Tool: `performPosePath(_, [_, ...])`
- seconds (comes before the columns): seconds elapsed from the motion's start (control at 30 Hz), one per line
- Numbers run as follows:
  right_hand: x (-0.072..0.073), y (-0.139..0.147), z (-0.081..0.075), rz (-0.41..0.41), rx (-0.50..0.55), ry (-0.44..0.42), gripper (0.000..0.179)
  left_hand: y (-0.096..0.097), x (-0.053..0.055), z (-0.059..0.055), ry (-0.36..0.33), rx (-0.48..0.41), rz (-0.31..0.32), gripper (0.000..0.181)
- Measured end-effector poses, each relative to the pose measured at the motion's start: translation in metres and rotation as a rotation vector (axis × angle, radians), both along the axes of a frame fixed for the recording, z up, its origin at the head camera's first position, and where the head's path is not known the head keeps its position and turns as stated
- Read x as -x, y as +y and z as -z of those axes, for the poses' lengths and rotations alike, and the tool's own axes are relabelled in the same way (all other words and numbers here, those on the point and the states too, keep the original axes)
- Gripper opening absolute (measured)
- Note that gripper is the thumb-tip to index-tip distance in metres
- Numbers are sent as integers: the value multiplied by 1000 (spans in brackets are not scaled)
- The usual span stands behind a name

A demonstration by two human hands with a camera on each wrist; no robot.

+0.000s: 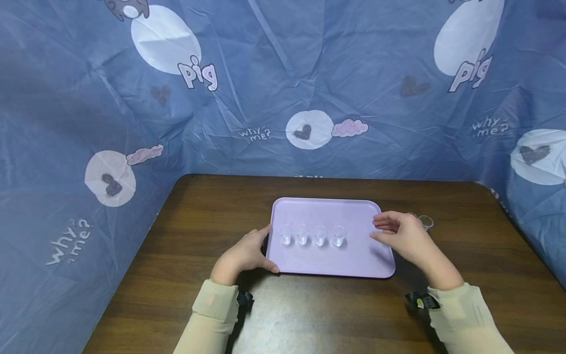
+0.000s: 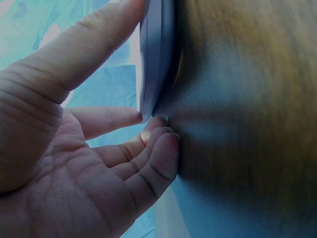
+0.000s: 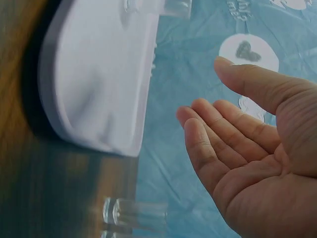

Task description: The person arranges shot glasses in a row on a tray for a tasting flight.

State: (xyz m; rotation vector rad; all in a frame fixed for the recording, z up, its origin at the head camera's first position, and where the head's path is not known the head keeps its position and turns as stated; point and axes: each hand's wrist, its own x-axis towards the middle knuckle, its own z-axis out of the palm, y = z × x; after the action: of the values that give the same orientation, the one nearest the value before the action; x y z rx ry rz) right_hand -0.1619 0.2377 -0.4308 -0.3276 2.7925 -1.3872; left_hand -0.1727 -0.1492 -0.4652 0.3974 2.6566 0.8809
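Note:
A row of several small clear cups (image 1: 320,236) stands upright on a lilac tray (image 1: 325,211). At the tray's left end, my left hand (image 1: 243,250) touches the edge with spread fingers, its thumb by the front corner. The left wrist view has the thumb and index finger against the tray rim (image 2: 151,59), the other fingers loosely bent beside it. Above the tray's right end hovers my right hand (image 1: 404,236), fingers relaxed and holding nothing. Beyond that hand, on the table, are more clear cups (image 1: 426,222), partly hidden in the head view; one (image 3: 141,213) appears upright beside the tray in the right wrist view.
Everything rests on a dark brown wooden table (image 1: 212,201) with rounded far corners. A blue printed cloth (image 1: 247,98) hangs behind it and along both sides.

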Motion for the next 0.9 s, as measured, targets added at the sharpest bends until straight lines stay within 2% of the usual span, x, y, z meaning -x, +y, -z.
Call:
performPosePath(0.53, [-6,39,-7,99,-29,91,42,-1,1,1,-4,9,-4,119])
performPosePath(0.9, [-9,74,-9,173,-1,153,43,0,0,1,6,4,4,120])
